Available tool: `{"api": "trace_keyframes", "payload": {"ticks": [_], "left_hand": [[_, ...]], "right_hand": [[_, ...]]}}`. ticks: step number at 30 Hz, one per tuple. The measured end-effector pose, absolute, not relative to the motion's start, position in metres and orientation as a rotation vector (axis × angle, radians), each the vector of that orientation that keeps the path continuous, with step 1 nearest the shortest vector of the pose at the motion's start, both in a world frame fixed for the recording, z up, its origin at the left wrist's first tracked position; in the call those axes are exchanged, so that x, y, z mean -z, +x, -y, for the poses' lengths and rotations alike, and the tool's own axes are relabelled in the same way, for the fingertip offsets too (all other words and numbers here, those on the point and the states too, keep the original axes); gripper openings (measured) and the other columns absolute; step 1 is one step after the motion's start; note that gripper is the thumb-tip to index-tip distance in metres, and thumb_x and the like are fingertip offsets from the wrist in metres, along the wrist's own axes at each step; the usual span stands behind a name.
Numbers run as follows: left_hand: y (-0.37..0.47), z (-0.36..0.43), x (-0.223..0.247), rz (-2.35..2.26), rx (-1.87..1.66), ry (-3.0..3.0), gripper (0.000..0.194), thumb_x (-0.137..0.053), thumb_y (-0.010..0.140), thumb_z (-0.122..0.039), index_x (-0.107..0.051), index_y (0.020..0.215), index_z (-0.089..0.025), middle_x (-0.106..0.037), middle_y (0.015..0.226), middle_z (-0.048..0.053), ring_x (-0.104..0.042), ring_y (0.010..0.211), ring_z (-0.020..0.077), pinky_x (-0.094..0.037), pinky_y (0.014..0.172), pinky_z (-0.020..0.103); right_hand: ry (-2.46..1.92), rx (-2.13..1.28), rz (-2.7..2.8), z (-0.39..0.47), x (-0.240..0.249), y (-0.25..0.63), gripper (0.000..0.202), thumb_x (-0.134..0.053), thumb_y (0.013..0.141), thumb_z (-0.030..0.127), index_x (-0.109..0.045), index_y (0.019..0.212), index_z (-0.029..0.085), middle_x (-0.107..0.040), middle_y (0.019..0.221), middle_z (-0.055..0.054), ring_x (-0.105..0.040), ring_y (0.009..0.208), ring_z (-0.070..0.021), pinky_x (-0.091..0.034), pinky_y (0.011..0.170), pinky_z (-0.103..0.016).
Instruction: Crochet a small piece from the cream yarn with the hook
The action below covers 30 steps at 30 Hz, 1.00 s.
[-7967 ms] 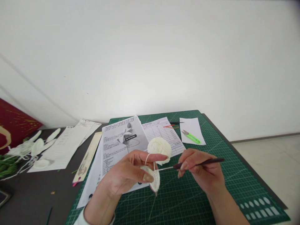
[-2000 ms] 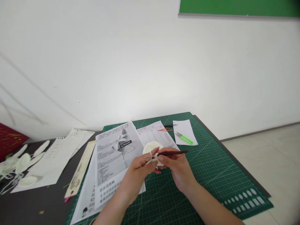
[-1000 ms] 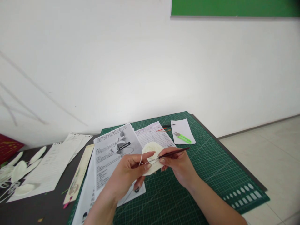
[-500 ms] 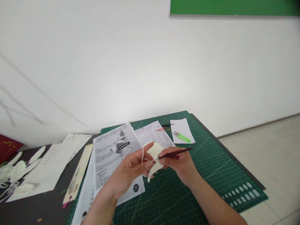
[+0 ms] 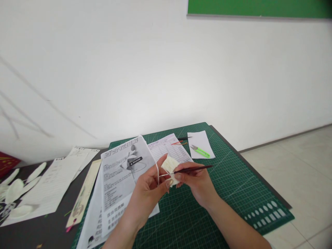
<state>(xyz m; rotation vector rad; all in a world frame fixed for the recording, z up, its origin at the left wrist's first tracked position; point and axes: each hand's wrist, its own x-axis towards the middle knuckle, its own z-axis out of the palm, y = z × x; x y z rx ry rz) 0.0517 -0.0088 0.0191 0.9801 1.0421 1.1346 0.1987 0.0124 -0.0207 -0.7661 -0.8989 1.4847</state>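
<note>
Over the green cutting mat, my left hand pinches a cream crocheted piece from its left side. White yarn runs taut from my raised left index finger. My right hand is closed around the dark handle of a crochet hook, held much like a pen. The hook's thin metal shaft points left, across the front of the crocheted piece near the yarn. Fingers hide part of the piece's lower edge.
Printed instruction sheets lie left of my hands on the cutting mat. Green thread snips rest on white paper behind. Several white crocheted pieces, a lined sheet and a bookmark lie at left.
The crocheted piece has turned, and its long lower curl no longer hangs in sight. The hook's tip reaches further left, past the piece, towards the yarn.
</note>
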Motion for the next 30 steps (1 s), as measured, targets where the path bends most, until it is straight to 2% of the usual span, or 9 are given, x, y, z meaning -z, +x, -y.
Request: {"api": "trace_keyframes", "payload": {"ticks": [5, 7, 9, 14, 20, 24, 30], "left_hand": [[0.0522, 0.0075, -0.0151, -1.057, -1.183, 0.909, 0.057, -0.079, 0.069, -0.024, -0.063, 0.124, -0.024, -0.063, 0.077, -0.001, -0.057, 0.076, 0.0144, -0.043, 0.075, 0.027], [0.052, 0.0071, -0.0142, -1.073, -1.193, 0.896, 0.058, -0.08, 0.068, -0.024, -0.063, 0.123, -0.023, -0.062, 0.073, -0.003, -0.056, 0.072, 0.0133, -0.043, 0.073, 0.026], [0.0522, 0.0072, -0.0141, -1.076, -1.198, 0.893, 0.058, -0.08, 0.067, -0.023, -0.064, 0.123, -0.023, -0.061, 0.069, -0.004, -0.055, 0.069, 0.0122, -0.043, 0.069, 0.024], [0.0538, 0.0084, -0.0153, -1.067, -1.199, 0.883, 0.059, -0.08, 0.067, -0.022, -0.063, 0.124, -0.023, -0.064, 0.072, -0.002, -0.058, 0.071, 0.0133, -0.044, 0.072, 0.025], [0.0493, 0.008, -0.0182, -1.036, -1.159, 0.852, 0.083, -0.081, 0.065, -0.016, -0.045, 0.14, -0.025, -0.061, 0.062, -0.005, -0.053, 0.061, 0.0095, -0.037, 0.059, 0.019], [0.0452, 0.0076, -0.0206, -1.021, -1.173, 0.846, 0.084, -0.08, 0.066, -0.016, -0.043, 0.141, -0.028, -0.059, 0.062, -0.006, -0.048, 0.058, 0.0079, -0.033, 0.057, 0.019], [0.0463, 0.0102, -0.0233, -1.01, -1.163, 0.853, 0.081, -0.078, 0.07, -0.018, -0.041, 0.141, -0.031, -0.055, 0.063, -0.006, -0.044, 0.058, 0.0079, -0.03, 0.055, 0.019]], "right_hand": [[-0.721, -1.385, 1.016, -0.0105, 0.0211, 0.1997, 0.007, -0.076, 0.072, 0.022, -0.077, 0.079, 0.022, -0.072, 0.076, -0.001, -0.063, 0.072, -0.0157, -0.051, 0.067, -0.028], [-0.685, -1.339, 1.058, -0.0104, 0.02, 0.2006, 0.007, -0.072, 0.077, 0.025, -0.077, 0.081, 0.022, -0.07, 0.078, -0.002, -0.061, 0.077, -0.0166, -0.048, 0.071, -0.028], [-0.66, -1.352, 1.04, -0.0107, 0.0192, 0.2008, 0.01, -0.07, 0.08, 0.028, -0.077, 0.082, 0.022, -0.068, 0.078, -0.002, -0.059, 0.076, -0.0162, -0.046, 0.068, -0.027], [-0.648, -1.524, 0.833, -0.0108, 0.0177, 0.1995, 0.01, -0.078, 0.071, 0.028, -0.078, 0.076, 0.02, -0.07, 0.072, -0.001, -0.058, 0.068, -0.0135, -0.045, 0.061, -0.024], [-0.685, -1.567, 0.67, -0.011, 0.018, 0.1976, 0.015, -0.085, 0.061, 0.023, -0.077, 0.073, 0.02, -0.073, 0.071, 0.0, -0.064, 0.064, -0.0111, -0.051, 0.062, -0.021], [-0.689, -1.611, 0.578, -0.0115, 0.0189, 0.1966, 0.016, -0.086, 0.06, 0.024, -0.076, 0.072, 0.019, -0.073, 0.066, 0.0, -0.063, 0.054, -0.0087, -0.053, 0.056, -0.018], [-0.681, -1.669, 0.516, -0.0115, 0.0195, 0.196, 0.017, -0.086, 0.06, 0.024, -0.076, 0.072, 0.016, -0.071, 0.06, 0.0, -0.062, 0.051, -0.0069, -0.054, 0.053, -0.015]]}}
